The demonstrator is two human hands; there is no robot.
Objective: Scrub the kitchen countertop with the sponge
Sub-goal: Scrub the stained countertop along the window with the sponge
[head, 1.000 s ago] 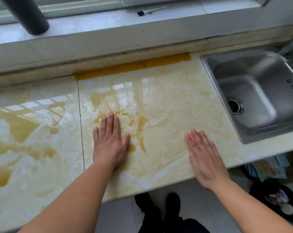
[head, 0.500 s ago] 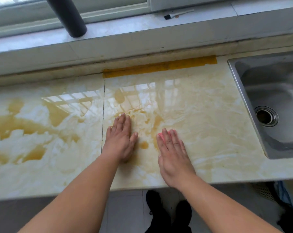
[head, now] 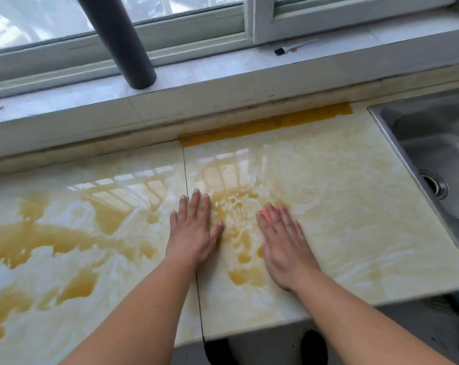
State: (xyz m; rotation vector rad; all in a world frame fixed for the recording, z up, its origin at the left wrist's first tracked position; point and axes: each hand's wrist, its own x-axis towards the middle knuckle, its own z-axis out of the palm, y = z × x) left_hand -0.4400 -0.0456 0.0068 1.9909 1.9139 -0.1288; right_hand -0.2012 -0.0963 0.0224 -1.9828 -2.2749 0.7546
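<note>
Being counted in this view: two hands, the left hand (head: 194, 230) and the right hand (head: 283, 243); one pink sponge (head: 265, 215); one countertop (head: 354, 206); one sink (head: 439, 159); one dark pipe (head: 117, 38); one small brush (head: 291, 47).

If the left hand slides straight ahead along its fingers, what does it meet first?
Judging by this view, the left hand would cross bare wet countertop, then meet the raised ledge under the window.

Bare countertop (head: 341, 206) lies open between the sink (head: 434, 159) and, seemingly, its left end.
</note>
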